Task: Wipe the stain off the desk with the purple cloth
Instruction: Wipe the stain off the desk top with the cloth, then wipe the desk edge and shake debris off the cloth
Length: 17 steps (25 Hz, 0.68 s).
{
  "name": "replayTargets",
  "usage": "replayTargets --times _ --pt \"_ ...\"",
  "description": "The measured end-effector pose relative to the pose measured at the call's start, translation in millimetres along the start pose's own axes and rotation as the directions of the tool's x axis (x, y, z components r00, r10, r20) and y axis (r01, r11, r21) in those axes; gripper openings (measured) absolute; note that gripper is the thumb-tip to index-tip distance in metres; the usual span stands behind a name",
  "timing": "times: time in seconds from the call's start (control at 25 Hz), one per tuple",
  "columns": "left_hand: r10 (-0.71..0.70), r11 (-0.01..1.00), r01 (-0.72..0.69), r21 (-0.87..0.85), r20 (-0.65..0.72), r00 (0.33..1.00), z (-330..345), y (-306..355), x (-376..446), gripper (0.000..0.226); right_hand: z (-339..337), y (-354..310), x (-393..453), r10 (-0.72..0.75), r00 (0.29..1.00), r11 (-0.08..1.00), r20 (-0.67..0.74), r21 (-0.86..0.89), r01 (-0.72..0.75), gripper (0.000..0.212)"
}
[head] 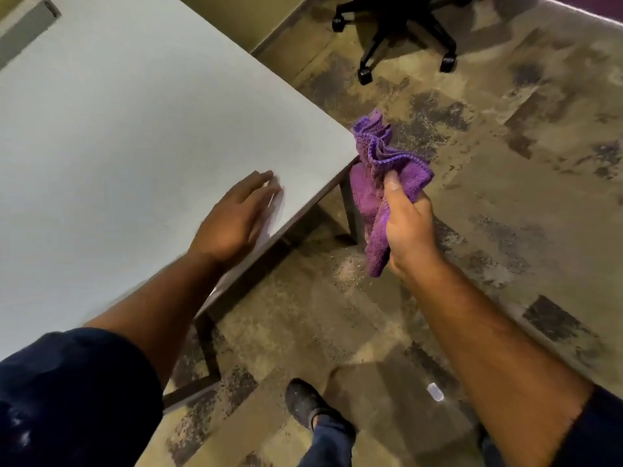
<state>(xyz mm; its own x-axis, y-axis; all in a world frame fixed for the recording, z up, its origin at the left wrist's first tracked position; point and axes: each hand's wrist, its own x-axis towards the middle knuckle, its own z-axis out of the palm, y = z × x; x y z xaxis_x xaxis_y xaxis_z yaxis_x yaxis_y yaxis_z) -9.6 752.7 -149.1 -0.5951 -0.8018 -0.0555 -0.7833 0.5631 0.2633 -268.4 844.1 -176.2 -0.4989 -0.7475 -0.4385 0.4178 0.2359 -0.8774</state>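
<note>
A crumpled purple cloth hangs in the air just off the right corner of the white desk, over the carpet. My right hand is shut on it, thumb pressed on top, with cloth bunched above and below the fist. My left hand lies flat, palm down, fingers together, on the desk top near its front edge. It holds nothing. I see no stain on the visible desk surface.
A black office chair base with castors stands on the mottled carpet at the back. The desk's dark metal legs run under its front edge. My dark shoe is on the floor below. A grey cable slot sits in the desk's far left.
</note>
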Motion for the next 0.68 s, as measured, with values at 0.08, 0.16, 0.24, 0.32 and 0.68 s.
replayTargets --times 0.08,0.16,0.24,0.32,0.68 --pt "0.098 0.995 -0.098 0.001 0.028 0.995 -3.6 4.5 36.7 0.048 -6.0 17.1 0.2 -0.018 1.0 0.997 -0.02 0.076 0.02 0.016" --pt "0.162 0.986 -0.163 0.025 0.044 0.986 -1.5 12.3 72.5 0.05 -16.0 40.3 -3.6 -0.028 0.997 0.991 -0.071 0.132 0.037 0.011" --pt "0.256 0.963 -0.262 0.061 0.099 0.962 6.8 20.7 99.2 0.054 -29.6 70.3 -6.8 -0.006 0.986 0.976 -0.168 0.212 0.042 0.018" --pt "0.334 0.938 -0.343 0.056 0.128 0.934 17.7 24.5 110.5 0.054 -41.5 91.5 -12.3 0.089 0.96 0.948 -0.267 0.317 0.001 0.034" --pt "0.351 0.936 -0.353 0.008 0.085 0.933 23.9 15.5 116.3 0.052 -5.9 98.7 4.4 0.079 0.975 0.923 -0.207 0.384 0.007 0.021"
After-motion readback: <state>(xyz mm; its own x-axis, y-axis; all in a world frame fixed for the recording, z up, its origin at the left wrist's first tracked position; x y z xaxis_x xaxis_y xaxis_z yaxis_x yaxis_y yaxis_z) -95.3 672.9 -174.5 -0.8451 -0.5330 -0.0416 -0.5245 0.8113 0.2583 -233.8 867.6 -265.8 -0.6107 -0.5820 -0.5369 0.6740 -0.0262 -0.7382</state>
